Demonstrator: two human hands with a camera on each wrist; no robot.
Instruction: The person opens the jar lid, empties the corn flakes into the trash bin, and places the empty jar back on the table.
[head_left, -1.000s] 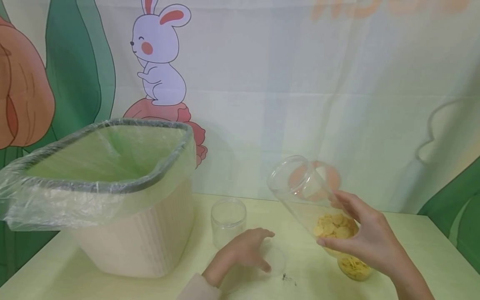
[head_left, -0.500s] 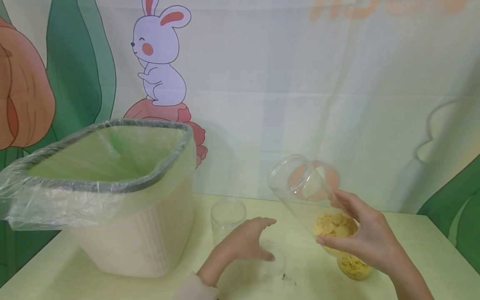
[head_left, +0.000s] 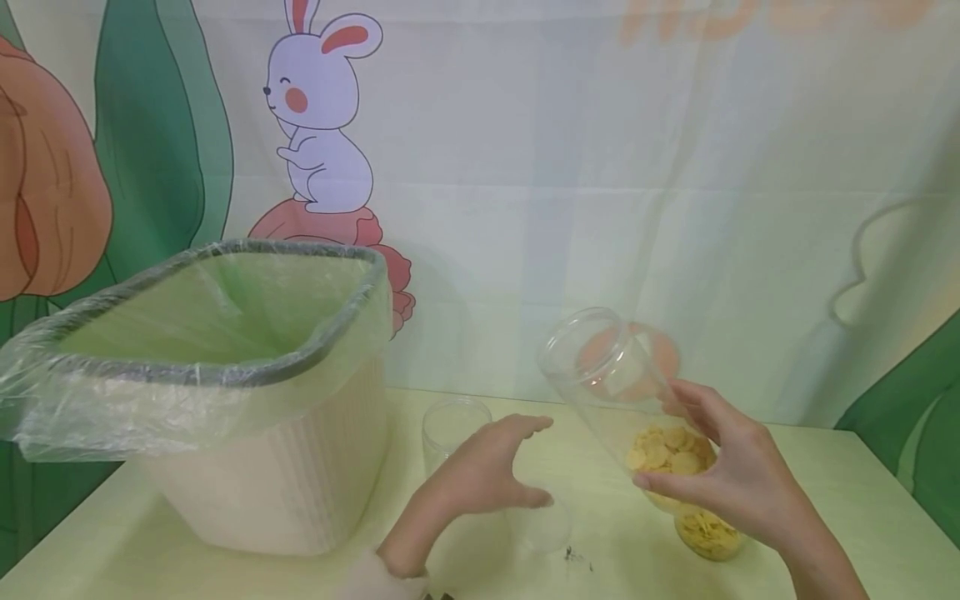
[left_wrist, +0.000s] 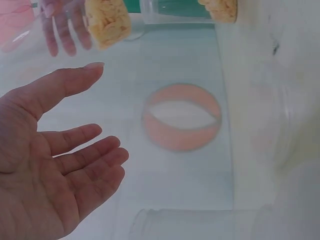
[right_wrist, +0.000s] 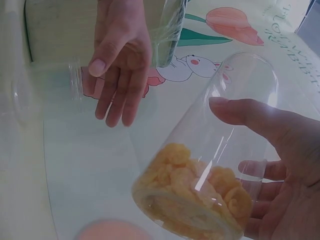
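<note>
My right hand (head_left: 742, 475) grips a tall clear plastic jar (head_left: 592, 400) round its side. The jar leans left, mouth up, with yellow chips (head_left: 671, 450) gathered at its base. In the right wrist view, the thumb and fingers lie on opposite sides of the jar (right_wrist: 220, 135). My left hand (head_left: 480, 467) hovers over the table, thumb and fingers apart, holding nothing. Under its thumb lies a faint clear round lid (head_left: 551, 529). Behind the left hand stands another clear jar (head_left: 453, 425), partly hidden. A container of yellow chips (head_left: 710, 537) stands below the right hand.
A pale bin (head_left: 277, 475) with a dark rim and a clear liner bag stands at the left of the table (head_left: 615, 558). Small dark marks (head_left: 576, 557) lie by the lid. A printed curtain (head_left: 480, 167) hangs behind the table.
My left hand has risen and moved away from the lid, its thumb and fingers spreading. The right hand and its jar have hardly moved.
</note>
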